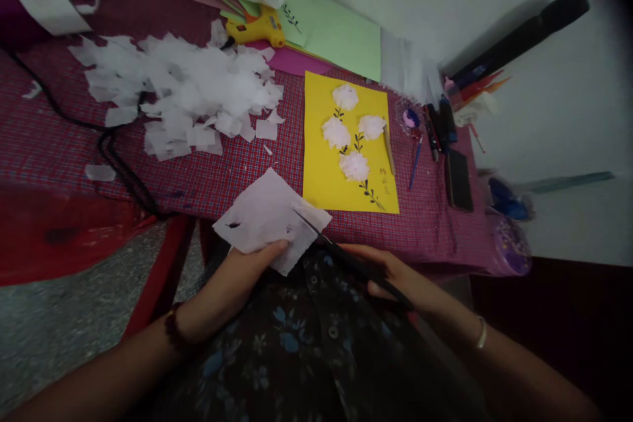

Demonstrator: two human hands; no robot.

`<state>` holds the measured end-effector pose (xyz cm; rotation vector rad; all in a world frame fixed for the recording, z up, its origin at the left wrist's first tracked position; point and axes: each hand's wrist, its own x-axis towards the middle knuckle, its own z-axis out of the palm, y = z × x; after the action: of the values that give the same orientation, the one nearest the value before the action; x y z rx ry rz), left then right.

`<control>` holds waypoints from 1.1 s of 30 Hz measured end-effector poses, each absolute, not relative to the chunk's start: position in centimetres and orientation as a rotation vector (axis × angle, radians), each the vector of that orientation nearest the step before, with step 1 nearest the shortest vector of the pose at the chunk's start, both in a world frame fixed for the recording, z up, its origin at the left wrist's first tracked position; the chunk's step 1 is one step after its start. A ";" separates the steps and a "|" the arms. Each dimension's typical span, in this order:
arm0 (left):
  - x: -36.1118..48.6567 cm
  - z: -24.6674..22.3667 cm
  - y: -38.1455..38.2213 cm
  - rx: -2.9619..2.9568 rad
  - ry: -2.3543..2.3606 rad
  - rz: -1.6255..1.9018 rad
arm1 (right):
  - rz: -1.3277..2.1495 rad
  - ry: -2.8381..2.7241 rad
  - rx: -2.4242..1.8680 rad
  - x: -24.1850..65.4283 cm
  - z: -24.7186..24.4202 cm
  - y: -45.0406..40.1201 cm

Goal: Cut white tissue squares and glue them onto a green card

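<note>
My left hand (257, 264) is closed on a square of white tissue paper (267, 211), its thumb on top and the other fingers hidden beneath. A small dark mark or hole shows near the sheet's left corner. Black scissors (353, 264) are in my right hand (390, 273), with the blade tips lying over the right part of the paper. Whether the blades are parted is hard to make out. Just beyond lies a yellow card (319, 175) bearing white paper flowers (354, 165) on dark painted stems.
Many cut white paper pieces (188, 82) are heaped at the left, with a black cord (119, 158) beside them. A yellow glue gun (257, 28) lies behind, near green sheets (346, 39). Pens (435, 128), a thin brush (415, 163) and a phone (459, 179) rest at the right.
</note>
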<state>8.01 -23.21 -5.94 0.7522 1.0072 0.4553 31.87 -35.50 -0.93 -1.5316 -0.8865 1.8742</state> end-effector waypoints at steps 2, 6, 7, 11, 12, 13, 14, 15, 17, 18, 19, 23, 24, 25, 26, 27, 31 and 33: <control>8.1 -5.9 -23.2 0.735 1.017 0.453 | 1.877 -0.866 -1.541 31.9 -1.0 -35.7; 8.0 -5.9 -23.3 0.660 0.967 0.463 | 1.862 -0.841 -1.567 31.8 -1.0 -35.8; 8.0 -6.0 -23.3 0.613 0.929 0.468 | 1.853 -0.845 -1.583 31.8 -0.9 -35.7; 7.9 -6.4 -23.2 0.407 0.877 0.493 | 1.816 -0.885 -1.670 31.8 -0.9 -35.5; 7.9 -6.4 -23.2 0.382 0.898 0.493 | 1.815 -0.901 -1.677 31.9 -0.8 -35.4; 7.8 -6.5 -23.2 0.366 0.917 0.491 | 1.824 -0.930 -1.669 31.9 -0.7 -35.4; 7.8 -6.5 -23.2 0.355 0.930 0.488 | 1.841 -0.968 -1.651 32.0 -0.5 -35.5; 7.8 -6.5 -23.2 0.346 0.935 0.488 | 1.860 -1.010 -1.629 32.1 -0.4 -35.5; 7.8 -6.2 -23.1 0.311 0.932 0.485 | 1.885 -1.084 -1.602 32.3 0.0 -35.4; 7.8 -6.0 -23.1 0.286 0.930 0.469 | 1.891 -1.111 -1.598 32.4 0.2 -35.3; 7.8 -5.7 -23.0 0.262 0.926 0.440 | 1.895 -1.128 -1.597 32.5 0.3 -35.2; 7.7 -4.8 -22.9 0.224 0.929 0.331 | 1.927 -1.151 -1.580 32.2 0.6 -34.3; 7.7 -4.6 -22.9 0.227 0.933 0.315 | 1.924 -1.148 -1.585 32.1 0.6 -34.1; 7.6 -4.5 -23.0 0.230 0.931 0.297 | 1.917 -1.145 -1.593 31.9 0.6 -33.9; 7.5 -4.4 -23.1 0.230 0.925 0.278 | 1.909 -1.141 -1.600 31.7 0.6 -33.7; 7.5 -4.3 -23.2 0.228 0.917 0.262 | 1.900 -1.133 -1.602 31.4 0.6 -33.5; 7.2 -4.3 -23.7 0.207 0.907 0.270 | 1.871 -1.038 -1.597 30.5 0.6 -33.4; 7.2 -4.5 -23.8 0.202 0.901 0.289 | 1.855 -0.984 -1.607 30.0 0.5 -33.5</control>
<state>7.17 -23.78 -4.46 0.2024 0.9014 0.2887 30.05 -33.48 0.47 -1.6069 -0.9841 1.8552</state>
